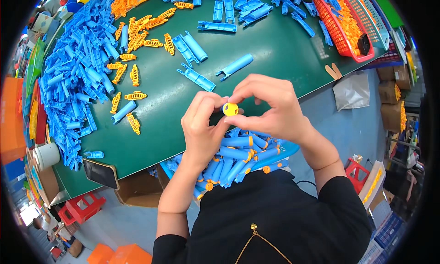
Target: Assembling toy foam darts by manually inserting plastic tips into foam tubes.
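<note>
In front of my chest, both hands pinch a small round plastic piece with a yellow end (230, 109), seen end-on; a bit of blue shows behind it. My left hand (201, 124) grips it from the left, thumb and fingers closed. Thumb and index finger of my right hand (270, 103) meet at its right side. Just beyond the hands lie a blue half-shell (197, 77) and a blue tube piece (236, 67) on the green table (160, 99). Below them, finished-looking blue tubes with orange ends (236, 153) fill a blue bin (288, 149) at my lap.
A big heap of blue shells (75, 67) covers the table's left, with yellow ladder-like inserts (134, 75) beside it. A red basket (333, 31) of orange parts stands far right. A phone (101, 173) sits at the near left edge, above a cardboard box (140, 189).
</note>
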A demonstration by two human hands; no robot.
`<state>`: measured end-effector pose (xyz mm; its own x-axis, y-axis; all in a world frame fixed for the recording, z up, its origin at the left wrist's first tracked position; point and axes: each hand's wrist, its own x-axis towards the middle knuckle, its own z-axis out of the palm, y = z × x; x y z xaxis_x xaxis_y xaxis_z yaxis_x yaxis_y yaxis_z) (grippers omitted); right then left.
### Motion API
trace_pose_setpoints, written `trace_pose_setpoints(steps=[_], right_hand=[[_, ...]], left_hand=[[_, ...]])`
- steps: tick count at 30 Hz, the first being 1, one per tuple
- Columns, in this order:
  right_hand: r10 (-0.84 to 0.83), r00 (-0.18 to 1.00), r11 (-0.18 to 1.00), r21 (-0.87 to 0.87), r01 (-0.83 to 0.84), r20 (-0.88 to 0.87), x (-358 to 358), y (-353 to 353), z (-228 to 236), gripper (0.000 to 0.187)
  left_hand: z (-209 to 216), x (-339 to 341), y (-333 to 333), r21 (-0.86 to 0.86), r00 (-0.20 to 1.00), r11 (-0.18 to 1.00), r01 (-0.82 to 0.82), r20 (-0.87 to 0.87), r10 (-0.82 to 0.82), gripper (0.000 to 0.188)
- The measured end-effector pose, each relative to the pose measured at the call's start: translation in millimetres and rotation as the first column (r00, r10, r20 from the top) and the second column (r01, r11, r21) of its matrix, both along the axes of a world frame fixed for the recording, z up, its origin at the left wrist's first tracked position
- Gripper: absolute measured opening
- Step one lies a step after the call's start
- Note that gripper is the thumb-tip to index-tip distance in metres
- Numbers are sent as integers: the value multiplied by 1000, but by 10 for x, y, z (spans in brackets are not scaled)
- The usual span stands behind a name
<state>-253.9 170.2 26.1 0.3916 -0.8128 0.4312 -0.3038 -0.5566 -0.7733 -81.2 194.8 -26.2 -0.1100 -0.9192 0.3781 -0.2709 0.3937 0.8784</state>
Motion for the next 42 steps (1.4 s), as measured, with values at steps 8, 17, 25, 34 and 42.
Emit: trace_pose_setpoints(steps=[8, 17, 25, 34, 42], right_hand=[[-85, 995, 995, -50, 83, -44, 51, 76, -7, 24], [-158, 981, 977, -164, 138, -112, 44, 14, 14, 21], [-172, 984, 978, -131, 164, -48, 11, -6, -99, 23], [-104, 990, 979, -166, 120, 99, -69, 262, -246, 25], [-309, 944, 949, 27, 314, -116, -894, 698, -501, 25]], left_hand=[[-1, 44, -9, 0, 998, 999, 38, 57, -38, 32], [261, 17, -146, 448, 878, 766, 461, -352, -323, 43], [114, -97, -178, 405, 875, 810, 424, -415, -251, 46], [196, 184, 111, 270, 858, 817, 509, -238, -456, 60], [247, 1345, 1279, 196, 897, 879, -435, 15, 441, 34]])
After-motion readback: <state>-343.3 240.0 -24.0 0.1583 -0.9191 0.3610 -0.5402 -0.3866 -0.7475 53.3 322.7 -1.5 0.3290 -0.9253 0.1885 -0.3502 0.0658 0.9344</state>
